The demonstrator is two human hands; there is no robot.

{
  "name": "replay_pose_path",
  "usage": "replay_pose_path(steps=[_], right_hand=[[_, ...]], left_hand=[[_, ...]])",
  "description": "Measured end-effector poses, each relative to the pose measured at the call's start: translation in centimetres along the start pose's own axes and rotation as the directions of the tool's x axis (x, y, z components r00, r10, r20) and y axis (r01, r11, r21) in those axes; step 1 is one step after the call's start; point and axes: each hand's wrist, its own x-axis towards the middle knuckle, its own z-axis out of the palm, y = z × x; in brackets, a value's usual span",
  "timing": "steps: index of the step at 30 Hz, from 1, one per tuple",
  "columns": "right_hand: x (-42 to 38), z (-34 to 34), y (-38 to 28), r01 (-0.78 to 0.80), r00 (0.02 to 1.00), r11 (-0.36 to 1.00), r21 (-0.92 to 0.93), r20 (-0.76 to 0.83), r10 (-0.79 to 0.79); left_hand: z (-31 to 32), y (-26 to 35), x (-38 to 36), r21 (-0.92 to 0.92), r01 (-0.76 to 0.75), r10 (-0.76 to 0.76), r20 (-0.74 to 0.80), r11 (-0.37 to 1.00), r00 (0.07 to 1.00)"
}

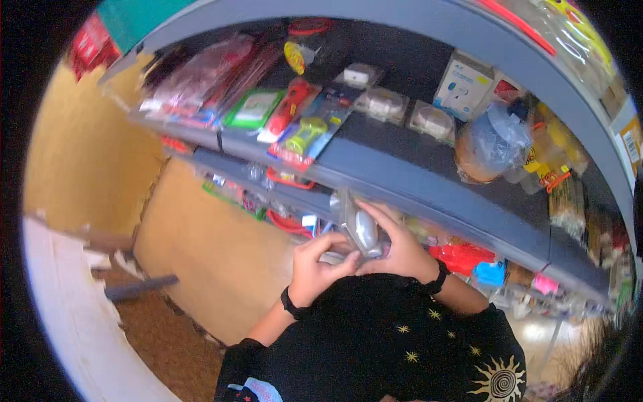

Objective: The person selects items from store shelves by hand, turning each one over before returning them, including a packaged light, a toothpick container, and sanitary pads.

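Both my hands hold a clear plastic package (365,231) with a rounded silvery-white item inside, in front of my chest. My left hand (320,266) grips its lower left side, thumb near the bottom edge. My right hand (402,251) is wrapped round the right side, with fingers reaching up along the top. The package is tilted and slightly blurred. Similar clear packs with white round items (432,120) lie on the shelf (402,157) beyond my hands.
The shelf also bears a green pack (254,109), a red item (291,106), a white box (463,84) and a bagged round container (494,142). A lower shelf holds red and blue goods (490,273). Brown cardboard (207,241) stands at the left.
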Motion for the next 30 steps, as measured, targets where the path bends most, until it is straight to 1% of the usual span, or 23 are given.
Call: replay_pose_path(steps=[3,5,7,8,9,11,12,13,15,16,17,19,20,21,22,23,24,25,26,27,28,29,30], right_hand=[[2.4,1.8,-2.1,-0.035,0.997,0.999,0.002,-0.065,0.035],[3.6,2.7,-3.4,-0.074,0.990,0.997,-0.015,-0.125,0.071],[4.9,2.9,-5.7,-0.179,0.961,0.983,0.039,-0.208,0.183],[5.6,2.9,-6.8,-0.153,0.956,0.977,-0.145,-0.272,0.110],[6.1,2.8,-7.6,-0.168,0.950,0.973,-0.156,-0.290,0.117],[6.9,2.5,-8.6,-0.228,0.914,0.932,-0.283,-0.392,0.104],[7.3,2.1,-9.0,-0.230,0.903,0.923,-0.307,-0.420,0.085],[7.7,1.7,-9.4,-0.245,0.897,0.919,-0.310,-0.432,0.093],[8.7,0.1,-9.9,-0.248,0.887,0.862,-0.442,-0.462,0.018],[9.1,-0.9,-10.2,-0.283,0.869,0.836,-0.470,-0.494,0.016],[9.6,-1.5,-10.4,-0.353,0.804,0.850,-0.392,-0.592,0.061],[11.7,-4.4,-10.7,-0.438,0.767,0.795,-0.418,-0.635,0.089],[12.7,-5.7,-10.5,-0.465,0.754,0.782,-0.415,-0.649,0.103],[13.7,-7.1,-9.9,-0.491,0.740,0.768,-0.411,-0.663,0.118],[14.4,-9.0,-8.1,-0.522,0.746,0.710,-0.474,-0.657,0.110],[15.7,-10.5,-7.6,-0.493,0.782,0.735,-0.465,-0.608,0.140],[16.5,-11.6,-5.9,-0.503,0.779,0.705,-0.500,-0.616,0.119],[17.5,-12.7,-4.6,-0.506,0.777,0.705,-0.498,-0.618,0.120],[18.5,-13.8,-3.4,-0.469,0.815,0.694,-0.546,-0.570,0.103],[19.4,-14.6,-2.4,-0.428,0.852,0.682,-0.593,-0.517,0.085],[20.2,-15.0,-1.4,-0.425,0.854,0.682,-0.595,-0.513,0.084],[20.9,-15.3,-0.5,-0.434,0.865,0.595,-0.676,-0.498,0.064],[21.7,-15.6,0.5,-0.435,0.876,0.502,-0.747,-0.481,0.044]], left_hand=[[-4.6,-1.2,2.8,-0.106,-0.031,0.038,0.059,0.994,0.998],[-7.4,-1.4,5.3,-0.158,-0.057,0.077,0.125,0.986,0.989],[-9.3,-2.3,7.6,-0.249,-0.085,0.135,0.193,0.965,0.972],[-9.5,-3.0,8.6,-0.363,-0.028,0.111,0.211,0.931,0.971],[-9.6,-3.1,9.5,-0.376,-0.029,0.123,0.228,0.926,0.966],[-9.8,-3.2,11.3,-0.411,-0.061,0.174,0.244,0.909,0.954],[-10.3,-3.2,12.3,-0.348,-0.140,0.259,0.325,0.927,0.909],[-10.5,-2.7,13.1,-0.358,-0.136,0.264,0.337,0.924,0.904],[-10.7,-1.3,14.7,-0.320,-0.296,0.386,0.270,0.900,0.882],[-10.8,-1.8,15.2,-0.336,-0.319,0.414,0.262,0.886,0.872],[-11.0,-2.8,15.2,-0.344,-0.320,0.418,0.263,0.883,0.869],[-11.8,-4.9,14.7,-0.451,-0.193,0.329,0.245,0.871,0.912],[-12.0,-5.5,14.5,-0.482,-0.158,0.301,0.236,0.862,0.924],[-12.6,-6.3,14.1,-0.487,-0.156,0.305,0.242,0.859,0.921],[-13.6,-7.3,13.5,-0.393,-0.249,0.344,0.192,0.885,0.919],[-14.3,-7.8,12.9,-0.288,-0.335,0.387,0.146,0.897,0.910],[-14.7,-8.0,12.3,-0.290,-0.335,0.388,0.151,0.897,0.909],[-15.2,-8.2,11.6,-0.380,-0.296,0.354,0.089,0.876,0.931],[-15.7,-8.4,11.1,-0.468,-0.262,0.311,0.030,0.844,0.950],[-16.4,-8.7,10.8,-0.467,-0.262,0.310,0.028,0.845,0.950],[-17.2,-9.1,10.6,-0.376,-0.281,0.317,0.034,0.883,0.948],[-18.0,-9.5,10.3,-0.279,-0.297,0.320,0.039,0.913,0.947],[-18.5,-9.8,9.9,-0.223,-0.306,0.317,0.011,0.925,0.948]])
